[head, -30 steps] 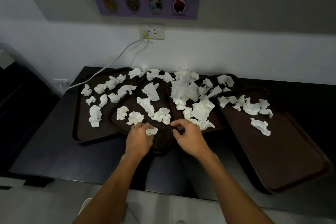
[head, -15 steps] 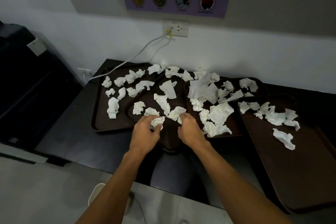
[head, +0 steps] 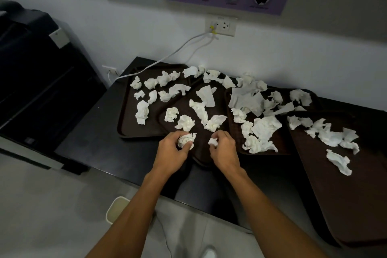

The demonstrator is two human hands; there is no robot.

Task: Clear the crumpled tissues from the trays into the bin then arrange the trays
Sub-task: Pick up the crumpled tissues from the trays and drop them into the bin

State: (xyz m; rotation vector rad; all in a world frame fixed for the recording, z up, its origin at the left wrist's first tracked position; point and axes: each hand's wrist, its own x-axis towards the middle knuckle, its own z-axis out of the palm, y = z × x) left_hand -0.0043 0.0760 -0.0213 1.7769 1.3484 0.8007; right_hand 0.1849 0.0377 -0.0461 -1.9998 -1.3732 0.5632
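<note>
Several dark brown trays lie overlapped on a black table, strewn with crumpled white tissues. My left hand [head: 170, 148] grips a balled tissue [head: 185, 140] over the near end of the second tray [head: 199, 154]. My right hand [head: 224, 147] pinches a smaller tissue [head: 213, 142] beside it. More tissues lie on the left tray [head: 125, 125], the third tray [head: 234, 132] and the right tray [head: 345, 195]. A pale bin [head: 116, 209] stands on the floor below the table edge, partly behind my left forearm.
A white cable [head: 167, 56] runs from a wall socket [head: 222, 26] onto the left tray's far corner. A black cabinet [head: 37, 81] stands left of the table. The right tray overhangs the table's front edge. Grey floor lies below.
Both hands have closed on tissues at the second tray's near end and drawn slightly back. The view has shifted left, bringing the cabinet and the bin into sight.
</note>
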